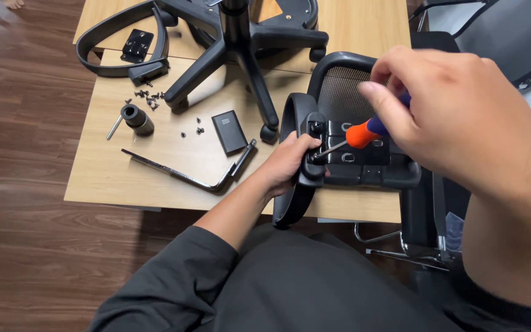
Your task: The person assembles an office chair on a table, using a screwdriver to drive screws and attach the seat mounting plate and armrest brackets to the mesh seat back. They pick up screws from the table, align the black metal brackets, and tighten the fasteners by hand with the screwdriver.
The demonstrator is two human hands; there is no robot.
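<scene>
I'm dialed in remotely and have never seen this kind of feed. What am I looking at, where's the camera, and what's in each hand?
There is one picture, taken by a camera worn on a person's head and looking down at their own two bare hands; no machine is involved. The left hand grips a curved black armrest against a black mesh chair back. The right hand holds a screwdriver with an orange and blue handle, its tip at the armrest's bracket. On the low wooden table lie a star-shaped chair base, a second armrest, loose screws, a small black cylinder, a flat black box and a bent metal bar.
</scene>
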